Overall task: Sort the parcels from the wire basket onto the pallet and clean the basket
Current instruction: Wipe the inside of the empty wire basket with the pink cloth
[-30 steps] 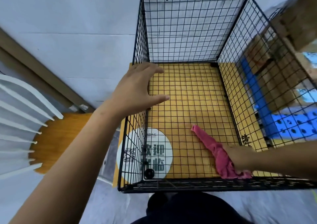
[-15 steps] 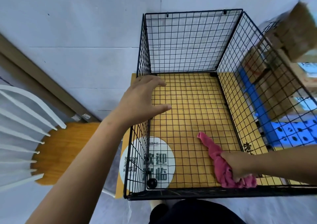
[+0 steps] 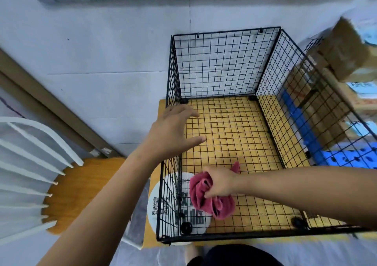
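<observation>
Right hand [image 3: 219, 182]: fingers clamped round bunched pink cloth [image 3: 222, 208], down on the floor of the wire basket [image 3: 224, 61]. Left hand [image 3: 173, 133]: fingers spread at the rim beyond it, contact unclear. Cloth likely soft, light; best held wadded. Basket likely light, stiff, prone to sliding; brace at rim.

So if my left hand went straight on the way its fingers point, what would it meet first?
Probably the right wall of the basket. The left hand is at the left rim, fingers pointing across the open inside, and nothing lies in that line before it. Depth is unclear.
</observation>
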